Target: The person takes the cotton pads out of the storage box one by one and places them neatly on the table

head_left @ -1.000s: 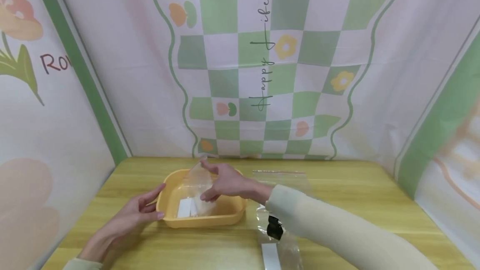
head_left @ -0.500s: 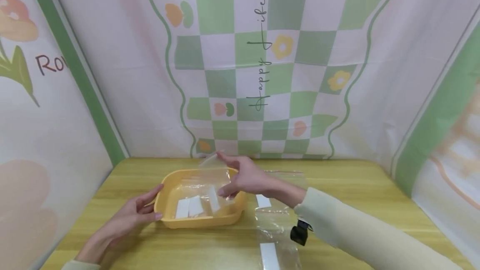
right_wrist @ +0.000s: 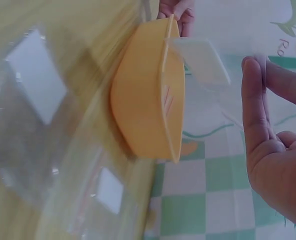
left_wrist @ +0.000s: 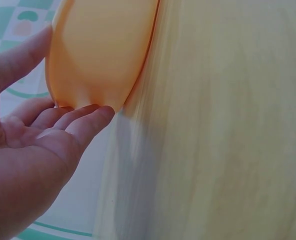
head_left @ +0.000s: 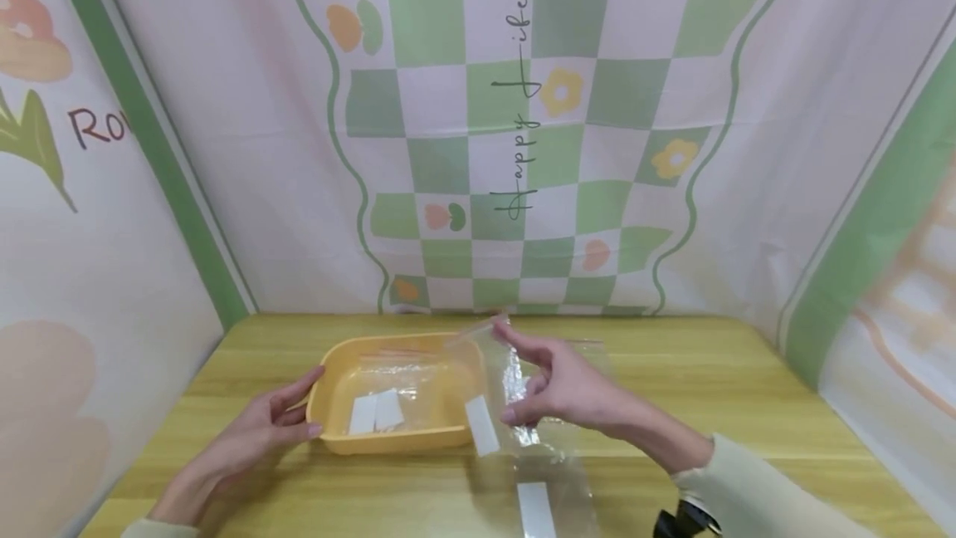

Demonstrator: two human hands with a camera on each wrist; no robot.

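Note:
My right hand (head_left: 575, 384) pinches a clear zip bag (head_left: 490, 359) with a white label (head_left: 482, 426), holding it up at the right end of a yellow plastic tray (head_left: 396, 442). In the right wrist view, the bag's white label (right_wrist: 203, 61) hangs beside the tray rim. My left hand (head_left: 257, 430) holds the tray's left end between thumb and fingers; its fingers (left_wrist: 90, 125) touch the outer wall in the left wrist view. Inside the tray lie clear zip bags (head_left: 399, 376) with two white labels (head_left: 376, 412) showing.
More clear zip bags (head_left: 571, 488) lie on the wooden table (head_left: 709, 422) right of the tray, one with a white label (head_left: 536, 509). They lie partly behind the lifted bag and right hand. A printed curtain (head_left: 500, 148) hangs behind the table.
My right hand has lifted a labelled clear zip bag out of the tray and moved it right, past the tray's right end. My left hand stays at the tray's left end.

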